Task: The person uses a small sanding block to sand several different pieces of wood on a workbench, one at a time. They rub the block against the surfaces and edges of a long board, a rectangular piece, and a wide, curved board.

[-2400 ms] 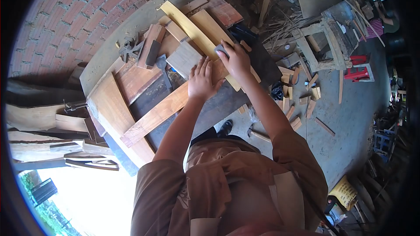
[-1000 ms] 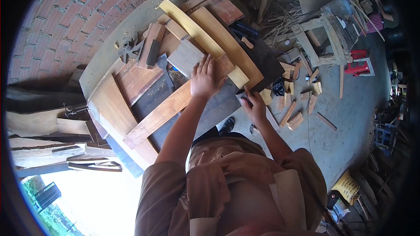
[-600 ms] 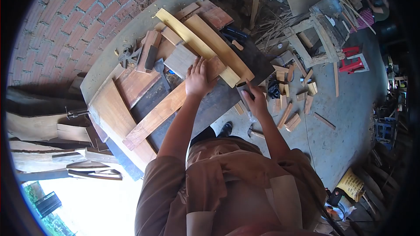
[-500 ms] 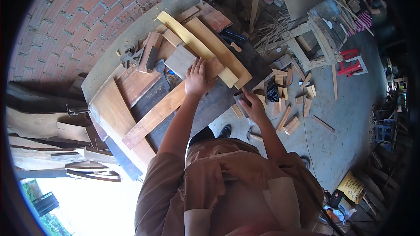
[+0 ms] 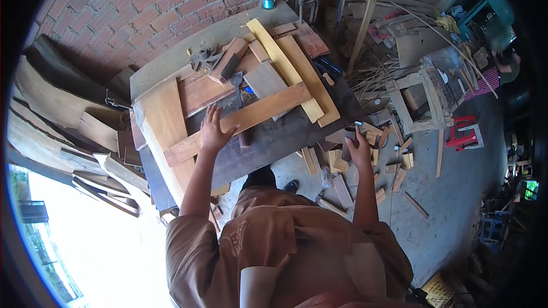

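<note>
My left hand is open, fingers spread, over the long reddish-brown board near its left part. That board lies slantwise across the bench, its right end close to a pale yellow strip. Out past the bench's right front edge, my right hand is closed around a small dark brown block, partly hidden by the fingers. A greyish flat board lies behind the long board. A hammer rests beside it, its handle passing under the long board.
The dark workbench also carries a wide plank, a metal hand plane and a spool of teal line. Wood offcuts litter the floor to the right, near a wooden frame and a red stool. Another person is at far right.
My left hand has lifted off the right part of the long board and moved left, fingers spreading. My right hand still grips the dark block, now farther from the boards. The view has shifted.
</note>
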`<state>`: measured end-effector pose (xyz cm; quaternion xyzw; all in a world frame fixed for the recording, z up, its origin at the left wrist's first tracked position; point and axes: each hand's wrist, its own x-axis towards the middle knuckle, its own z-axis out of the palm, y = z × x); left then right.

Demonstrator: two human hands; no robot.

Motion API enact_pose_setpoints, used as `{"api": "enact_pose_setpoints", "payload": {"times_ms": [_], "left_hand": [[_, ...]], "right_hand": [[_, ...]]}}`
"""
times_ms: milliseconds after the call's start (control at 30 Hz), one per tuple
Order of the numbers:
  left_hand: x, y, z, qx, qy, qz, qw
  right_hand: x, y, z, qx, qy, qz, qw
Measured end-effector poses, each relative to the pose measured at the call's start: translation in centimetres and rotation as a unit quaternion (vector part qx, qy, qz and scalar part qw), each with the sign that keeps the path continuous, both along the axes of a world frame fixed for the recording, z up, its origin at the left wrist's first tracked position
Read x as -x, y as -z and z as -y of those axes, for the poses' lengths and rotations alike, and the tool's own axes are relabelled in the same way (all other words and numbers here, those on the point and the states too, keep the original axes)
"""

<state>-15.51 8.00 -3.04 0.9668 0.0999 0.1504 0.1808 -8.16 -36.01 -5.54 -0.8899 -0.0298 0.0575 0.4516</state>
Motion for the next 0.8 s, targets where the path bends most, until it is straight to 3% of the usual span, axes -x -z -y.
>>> {"api": "enact_pose_setpoints", "payload": {"times_ms": [133, 200, 300, 367, 433, 500, 567, 633, 800], "left_hand": [[4.7, -1.3, -3.1, -0.067, -0.031, -0.028, 0.997], [6.0, -1.9, -3.5, -0.089, -0.001, -0.105, 0.99], [6.4, -0.8, -3.8, -0.058, 0.001, -0.147, 0.988], [6.2, 1.1, -4.0, -0.044, 0.005, -0.134, 0.99], [6.3, 2.5, -3.3, -0.065, -0.034, -0.111, 0.991], [6.4, 3.5, -3.1, -0.08, -0.039, -0.049, 0.995], [6.2, 3.9, -3.2, -0.094, -0.057, -0.064, 0.992], [6.0, 3.6, -3.0, -0.067, -0.066, -0.038, 0.995], [5.9, 3.1, -3.0, -0.071, -0.063, -0.055, 0.994]], "right_hand": [[-2.4, -0.7, -0.9, 0.039, 0.001, 0.037, 0.999], [-4.4, -1.2, -1.4, 0.064, -0.011, 0.04, 0.997], [-7.3, -2.2, -3.5, 0.1, -0.021, 0.073, 0.992], [-8.5, -3.4, -5.7, 0.245, 0.026, 0.087, 0.965], [-9.5, -1.3, -7.3, 0.282, 0.018, 0.073, 0.956], [-8.9, 0.0, -9.0, 0.449, 0.032, 0.127, 0.884], [-9.2, 0.8, -8.8, 0.424, 0.04, 0.106, 0.899], [-10.1, 3.0, -7.1, 0.33, 0.029, 0.167, 0.929], [-10.2, 2.6, -7.9, 0.384, 0.05, 0.146, 0.91]]}}
